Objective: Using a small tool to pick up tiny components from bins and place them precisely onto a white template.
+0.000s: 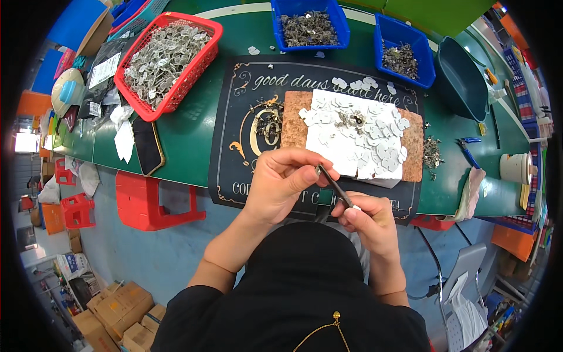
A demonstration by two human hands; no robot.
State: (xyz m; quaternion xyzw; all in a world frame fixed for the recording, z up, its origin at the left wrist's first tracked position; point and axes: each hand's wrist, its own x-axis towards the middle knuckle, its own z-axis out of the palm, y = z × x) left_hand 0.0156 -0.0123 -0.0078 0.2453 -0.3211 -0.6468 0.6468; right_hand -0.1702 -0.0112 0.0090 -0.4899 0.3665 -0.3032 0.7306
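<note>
We're watching the slim, dark metal tool [337,188] slant from far left to near right, between the hands. Our right hand [368,220] pinches its near end, thumb on finger; our left hand [285,185] curls in at the far tip, and whether it grips we cannot tell. Just beyond sits the white rectangular slab's near edge [384,182]; leftward, the black printed mat [226,167] offers open room.

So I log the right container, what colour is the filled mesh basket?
The basket is red, best seen in the head view.
</note>
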